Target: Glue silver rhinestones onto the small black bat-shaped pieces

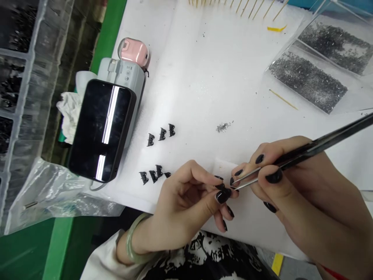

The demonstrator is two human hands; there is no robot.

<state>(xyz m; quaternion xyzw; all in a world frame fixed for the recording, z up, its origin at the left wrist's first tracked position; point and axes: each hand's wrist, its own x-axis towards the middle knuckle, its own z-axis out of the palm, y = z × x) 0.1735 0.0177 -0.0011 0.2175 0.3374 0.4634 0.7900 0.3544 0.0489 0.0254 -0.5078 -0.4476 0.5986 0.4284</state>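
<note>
A small black clip is being pinched between thumb and fingertips of the left hand, just in front of the near edge of the white mat; the tips of the tweezers are being pressed together against it by the right hand, which is closed around the tool. Two rows of black clips are lying on the mat to the left of the hands; a small heap of tiny metal bits is lying further back on it; a phone is leaning at the mat's left edge; bags of metal bits are resting on its far right corner.
</note>
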